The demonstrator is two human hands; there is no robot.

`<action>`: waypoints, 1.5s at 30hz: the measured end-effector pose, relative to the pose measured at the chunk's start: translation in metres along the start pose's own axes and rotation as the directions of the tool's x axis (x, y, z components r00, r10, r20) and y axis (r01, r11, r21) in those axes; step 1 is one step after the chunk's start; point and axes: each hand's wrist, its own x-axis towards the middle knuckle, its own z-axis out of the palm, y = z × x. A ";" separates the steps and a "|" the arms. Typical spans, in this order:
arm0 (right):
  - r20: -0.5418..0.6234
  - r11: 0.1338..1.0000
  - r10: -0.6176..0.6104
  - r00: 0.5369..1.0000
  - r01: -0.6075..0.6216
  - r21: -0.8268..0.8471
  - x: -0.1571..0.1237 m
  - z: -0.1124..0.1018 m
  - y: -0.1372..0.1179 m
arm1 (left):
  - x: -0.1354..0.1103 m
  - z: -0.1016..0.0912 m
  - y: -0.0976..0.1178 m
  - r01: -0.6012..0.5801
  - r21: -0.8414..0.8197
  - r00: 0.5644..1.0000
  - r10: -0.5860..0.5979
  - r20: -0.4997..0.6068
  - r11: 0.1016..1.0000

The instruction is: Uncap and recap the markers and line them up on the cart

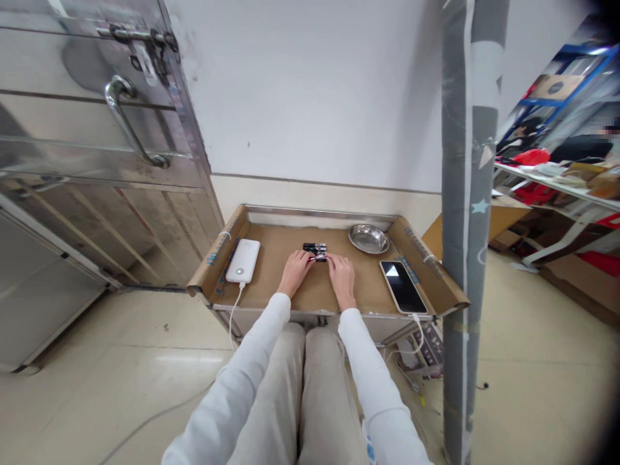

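My left hand [294, 270] and my right hand [341, 274] rest on a cardboard-lined tray table [271, 284], fingertips meeting at a small black part with red wires [320, 257]. Both hands pinch it from either side. Just beyond the fingers lies another small black part [314, 247] on the cardboard. The pinched part is too small to name more exactly. White sleeves cover both of my arms.
A white power bank [243, 260] with a cable lies at the tray's left. A round metal dish [369, 238] sits at the back right, a phone [403, 286] at the front right. A grey wrapped post [465, 226] stands right; a steel door [92, 142] stands left.
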 end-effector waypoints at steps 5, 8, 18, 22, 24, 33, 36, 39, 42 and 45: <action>0.103 0.984 -0.120 0.987 0.104 0.143 0.001 -0.007 -0.010 | 0.000 0.000 0.000 0.027 0.025 0.999 -0.027 -0.019 0.999; 0.120 0.971 -0.141 0.983 0.114 0.208 0.002 -0.007 -0.013 | 0.001 0.000 0.000 0.165 0.104 0.983 -0.155 -0.097 0.981; 0.114 0.999 -0.023 0.993 0.028 -0.038 0.000 0.001 -0.004 | -0.003 0.008 -0.005 0.464 0.269 0.885 -0.428 -0.184 0.844; 0.129 0.998 -0.017 0.991 0.024 -0.055 0.000 0.001 -0.005 | -0.003 0.011 -0.007 0.439 0.198 0.892 -0.400 -0.210 0.876; 0.130 0.999 -0.019 0.991 0.025 -0.046 0.001 0.002 -0.005 | -0.002 0.011 -0.007 0.406 0.157 0.906 -0.373 -0.201 0.901; 0.116 0.995 -0.012 0.993 0.024 -0.096 0.001 0.006 -0.001 | 0.001 0.007 0.001 0.108 -0.012 0.993 -0.107 0.050 0.994; 0.129 0.995 -0.014 0.991 0.026 -0.098 0.001 0.006 -0.001 | 0.002 0.007 0.000 0.097 -0.035 0.993 -0.094 0.072 0.995; 0.156 0.996 -0.041 0.987 0.052 -0.070 0.001 0.005 -0.001 | 0.002 0.006 -0.001 0.074 -0.067 0.993 -0.067 0.093 0.995; 0.172 0.997 -0.052 0.984 0.062 -0.055 0.001 0.006 0.000 | 0.003 0.006 -0.001 0.071 -0.089 0.993 -0.062 0.100 0.993; 0.184 0.996 -0.060 0.981 0.070 -0.050 0.001 0.006 0.001 | 0.003 0.005 -0.001 0.066 -0.117 0.994 -0.055 0.100 0.991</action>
